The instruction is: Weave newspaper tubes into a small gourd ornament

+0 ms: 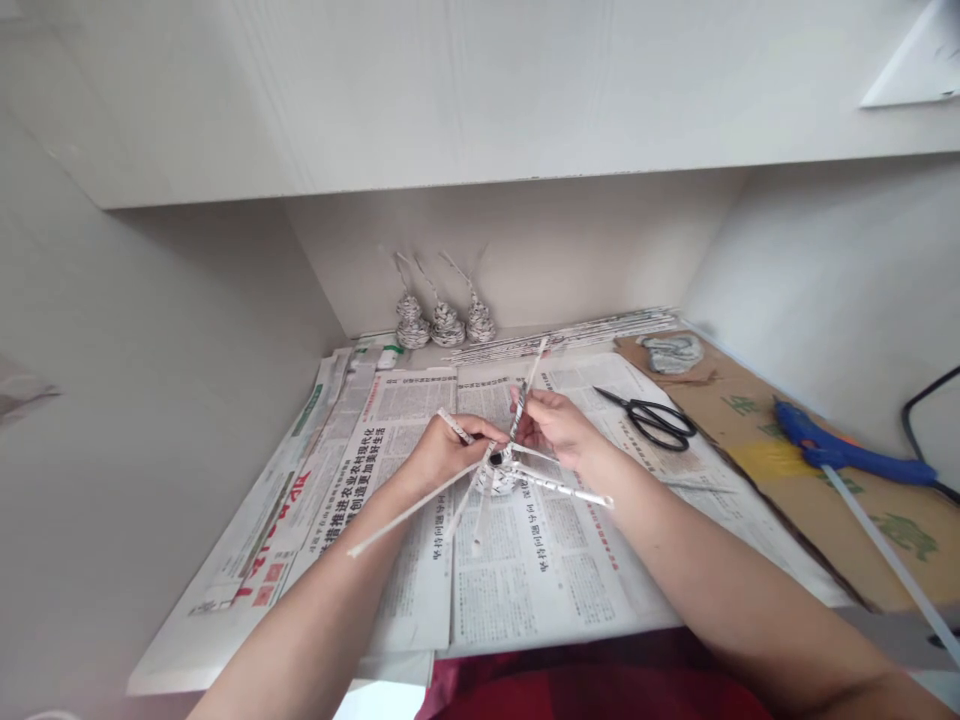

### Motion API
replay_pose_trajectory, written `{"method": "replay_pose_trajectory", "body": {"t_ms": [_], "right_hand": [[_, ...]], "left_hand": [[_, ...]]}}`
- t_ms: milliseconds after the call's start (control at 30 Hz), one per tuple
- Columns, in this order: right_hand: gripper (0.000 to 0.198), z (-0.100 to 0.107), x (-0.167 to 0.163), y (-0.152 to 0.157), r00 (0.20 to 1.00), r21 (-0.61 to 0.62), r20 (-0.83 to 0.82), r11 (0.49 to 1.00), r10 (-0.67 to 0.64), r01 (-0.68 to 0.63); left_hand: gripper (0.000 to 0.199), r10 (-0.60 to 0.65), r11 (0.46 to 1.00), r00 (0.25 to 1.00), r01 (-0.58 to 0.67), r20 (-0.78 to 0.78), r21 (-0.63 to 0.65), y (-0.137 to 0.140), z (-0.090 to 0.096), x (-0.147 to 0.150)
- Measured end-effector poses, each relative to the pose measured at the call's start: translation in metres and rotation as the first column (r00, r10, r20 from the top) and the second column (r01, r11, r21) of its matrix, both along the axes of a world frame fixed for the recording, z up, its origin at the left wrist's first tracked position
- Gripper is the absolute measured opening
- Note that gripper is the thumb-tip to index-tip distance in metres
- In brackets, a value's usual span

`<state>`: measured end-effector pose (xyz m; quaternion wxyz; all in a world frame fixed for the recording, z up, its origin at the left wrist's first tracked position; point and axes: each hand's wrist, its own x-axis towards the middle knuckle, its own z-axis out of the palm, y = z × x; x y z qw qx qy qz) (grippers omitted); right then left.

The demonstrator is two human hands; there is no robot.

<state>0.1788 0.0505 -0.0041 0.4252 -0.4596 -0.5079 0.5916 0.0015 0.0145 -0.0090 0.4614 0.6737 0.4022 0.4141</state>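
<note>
In the middle of the newspaper-covered table, a small woven piece of rolled newspaper has several paper tubes sticking out around a dark opening at its top. My left hand is closed on its left side, thumb and finger pressing near the opening. One short tube passes through that hand. Upright between the fingers of my right hand is a paper tube, pinched just above the weave. Other tubes fan out toward me, to the left and to the right. The fingers hide part of the weave.
Three finished-looking gourd shapes woven from paper stand at the back. A bundle of paper tubes lies beside them. Black scissors rest at right, near cardboard bearing a blue glue gun and a crumpled wad. A shelf overhangs.
</note>
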Motion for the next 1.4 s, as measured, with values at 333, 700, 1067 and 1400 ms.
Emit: {"method": "replay_pose_trajectory", "body": {"t_ms": [333, 700, 1067, 1400], "right_hand": [[0.04, 0.029, 0.04, 0.01, 0.98, 0.217, 0.12, 0.968, -0.157, 0.128], [0.032, 0.017, 0.021, -0.015, 0.947, 0.11, 0.2, 0.955, 0.25, -0.276], [0.018, -0.005, 0.022, -0.057, 0.951, 0.13, 0.305, 0.988, 0.039, -0.082], [0.004, -0.02, 0.018, -0.066, 0.889, 0.336, 0.442, 0.941, -0.121, -0.039]], "left_hand": [[0.018, 0.027, 1.0, 0.998, -0.028, -0.053, -0.008, 0.001, 0.001, -0.001], [0.014, 0.018, 0.999, 0.999, -0.016, -0.051, 0.04, 0.002, 0.0, -0.002], [0.021, 0.089, 0.995, 0.993, -0.092, -0.073, -0.044, 0.002, 0.0, -0.004], [0.024, 0.123, 0.983, 0.992, -0.118, 0.025, -0.143, 0.003, 0.001, 0.0]]}}
